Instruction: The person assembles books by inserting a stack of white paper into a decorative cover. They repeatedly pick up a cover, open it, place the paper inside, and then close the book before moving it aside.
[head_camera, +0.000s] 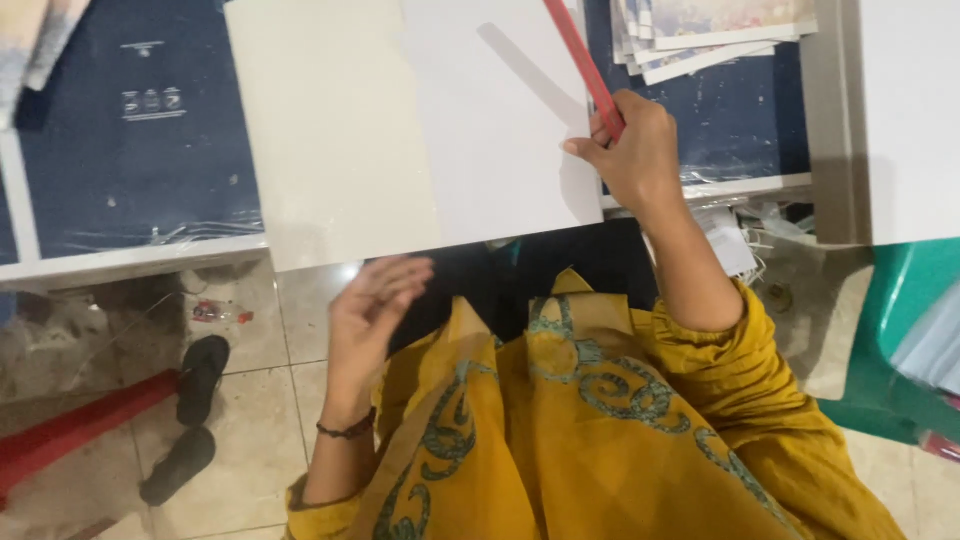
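Beige floor tiles (300, 330) lie below a dark blue table (130, 150) with a white edge. On it rests a large white sheet of card (420, 130), its top cut off by the frame. The right hand (630, 150) has its grip closed around a long red flat ruler (585, 60), whose upper end leaves the picture. The left hand (375, 300) hangs blurred below the sheet's near edge, fingers loosely open, holding nothing. Beyond the right grip sits a stack of printed cards (700, 30), partly cropped.
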